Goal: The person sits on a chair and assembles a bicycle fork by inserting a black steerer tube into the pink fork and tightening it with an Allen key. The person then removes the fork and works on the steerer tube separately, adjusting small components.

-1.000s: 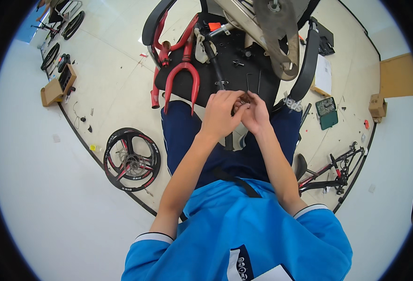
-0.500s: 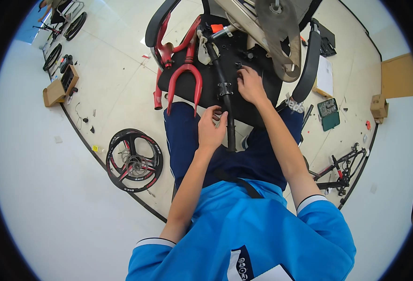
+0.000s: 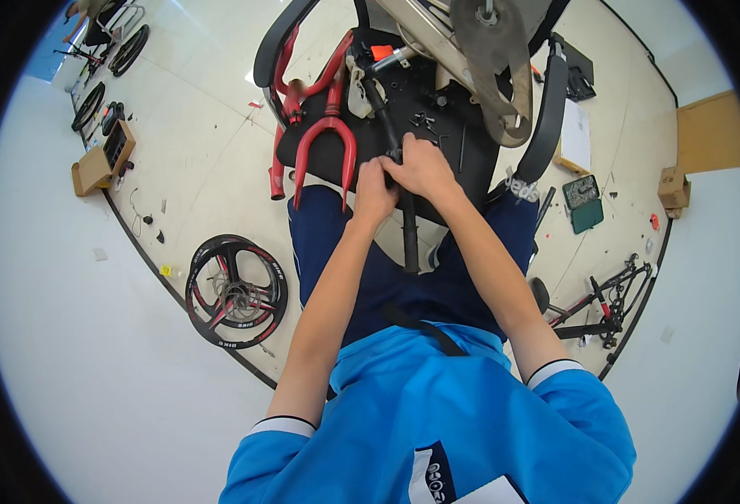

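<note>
A black bicycle handlebar (image 3: 409,238) lies lengthwise on a black chair seat, its near end over my lap. At its middle, where a clamp sits, my left hand (image 3: 376,196) is closed against the bar from the left. My right hand (image 3: 427,170) meets it from the right, thumb and fingers bent over the clamp area. Both hands hide the clamp, and whatever small thing the right fingers may hold cannot be seen. Just beyond the right hand are several small dark bolts (image 3: 423,120) and a thin dark rod (image 3: 462,149) on the seat.
A red bicycle fork (image 3: 326,134) lies left of the bar, beside red frame parts. A beige frame with a crank (image 3: 491,76) covers the seat's far right. Black armrests (image 3: 546,126) flank the seat. A wheel (image 3: 237,291) and a green case (image 3: 586,217) are on the floor.
My right hand has moved left and nearer from the small bolts to the handlebar's middle. My left hand has moved up the bar to meet it, its fingers now closed there.
</note>
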Action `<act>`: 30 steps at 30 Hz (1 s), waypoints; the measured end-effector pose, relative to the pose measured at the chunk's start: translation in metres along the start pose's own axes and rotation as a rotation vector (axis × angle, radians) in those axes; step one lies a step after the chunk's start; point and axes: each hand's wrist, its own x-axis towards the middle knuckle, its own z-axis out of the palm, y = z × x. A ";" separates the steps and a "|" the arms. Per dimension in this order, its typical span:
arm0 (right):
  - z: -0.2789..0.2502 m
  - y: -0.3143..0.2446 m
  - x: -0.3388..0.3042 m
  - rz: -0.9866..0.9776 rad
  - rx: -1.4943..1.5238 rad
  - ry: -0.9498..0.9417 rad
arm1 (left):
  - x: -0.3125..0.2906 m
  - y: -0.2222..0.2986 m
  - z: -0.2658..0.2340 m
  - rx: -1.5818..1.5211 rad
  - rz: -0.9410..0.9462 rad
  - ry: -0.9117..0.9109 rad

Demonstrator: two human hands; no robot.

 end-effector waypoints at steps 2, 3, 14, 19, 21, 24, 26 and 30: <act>0.005 -0.002 0.001 -0.025 -0.054 0.006 | 0.000 -0.004 0.001 -0.062 0.020 0.031; 0.005 -0.002 0.003 -0.034 -0.062 0.019 | 0.002 -0.006 0.002 -0.057 0.021 0.022; -0.048 -0.003 0.010 0.044 0.289 0.180 | 0.005 0.001 -0.007 -0.046 -0.169 -0.066; -0.043 0.044 0.023 0.166 0.425 0.230 | -0.002 -0.001 0.001 -0.017 0.001 0.031; -0.018 0.074 0.023 0.175 0.304 0.413 | -0.002 -0.001 0.002 -0.037 0.002 0.033; 0.025 0.107 0.013 0.242 0.208 0.402 | -0.003 -0.005 0.008 -0.035 -0.011 0.053; 0.036 0.084 -0.011 0.211 0.244 0.553 | -0.004 -0.005 0.004 -0.021 -0.036 0.036; 0.069 0.077 -0.037 0.038 -0.146 0.643 | -0.007 -0.008 0.011 -0.011 0.011 0.074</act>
